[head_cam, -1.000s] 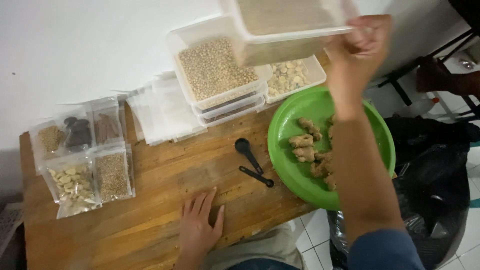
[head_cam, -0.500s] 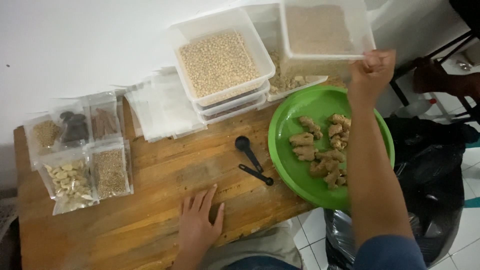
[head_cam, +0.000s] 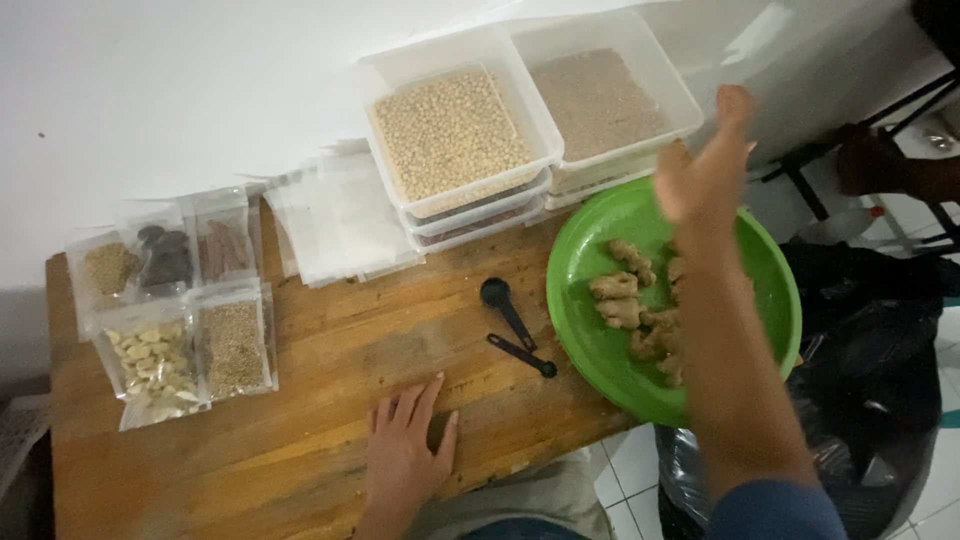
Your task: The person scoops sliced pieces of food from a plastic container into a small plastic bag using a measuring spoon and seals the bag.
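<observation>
Two hands were in view. The right hand (head_cam: 705,165) hung open above the green plate (head_cam: 770,290), fingers spread and holding nothing, just beside the tub of fine brown grain (head_cam: 598,100). That tub was clear plastic, rectangular and lidless, filled level; it sat on top of another tub at the back right of the table (head_cam: 330,400), against the white wall (head_cam: 170,90). To its left, touching it, stood a like tub of pale round beans (head_cam: 450,135), stacked on what looked like two more tubs, though the lower ones were mostly hidden.

The left hand (head_cam: 405,455) lay flat on the table near the front edge, palm down, fingers loosely spread, gripping nothing.

The plate overhung the table's right edge and carried pieces of ginger root (head_cam: 620,300). Two black measuring spoons (head_cam: 515,325) lay between the plate and the table's centre. A pile of empty clear pouches (head_cam: 335,215) lay left of the tubs. Five filled pouches (head_cam: 170,300) sat at the left end, holding seeds, pale nuts and dark pieces.

The table was of worn wooden planks. A black bag (head_cam: 870,360) stood on the white tiled floor (head_cam: 640,460) at right.
</observation>
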